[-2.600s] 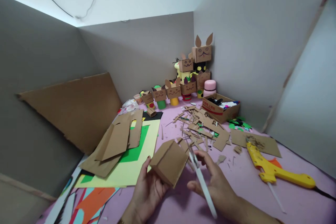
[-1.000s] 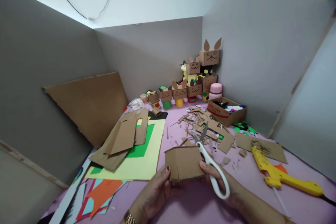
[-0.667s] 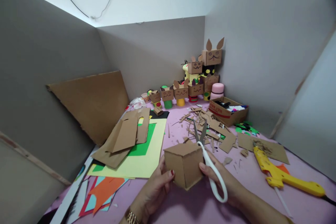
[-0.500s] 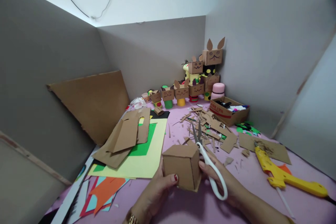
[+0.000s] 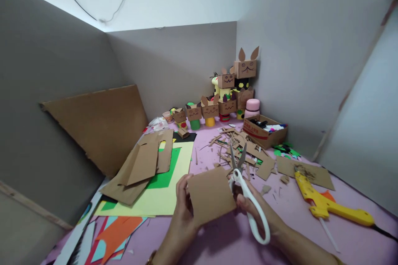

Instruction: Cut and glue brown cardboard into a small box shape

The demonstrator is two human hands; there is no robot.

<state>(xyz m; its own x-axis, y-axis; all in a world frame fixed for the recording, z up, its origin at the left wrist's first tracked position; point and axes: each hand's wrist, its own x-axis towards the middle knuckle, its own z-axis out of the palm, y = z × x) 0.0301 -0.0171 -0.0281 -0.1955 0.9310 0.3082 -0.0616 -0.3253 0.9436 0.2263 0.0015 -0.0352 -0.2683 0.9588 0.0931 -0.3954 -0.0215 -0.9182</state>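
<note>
A small cardboard box is held up over the purple table, one flat square face toward me. My left hand grips its left side, fingers behind the edge. My right hand has its fingers closed round the scissors, close by the box's right edge; whether it touches the box too, I cannot tell. The scissors have white handles, and their metal blades point away from me, spread apart. Cardboard scraps lie in a heap just beyond the blades.
On the right rests a yellow glue gun by a cardboard strip. Cardboard sheets and coloured paper lie left. Box-headed animal figures, a pink flask and a supply box stand at the back.
The box has been turned, so a plain square face now shows instead of its seamed sides. My left fingers have shifted to its left edge. The scissor blades have spread wider.
</note>
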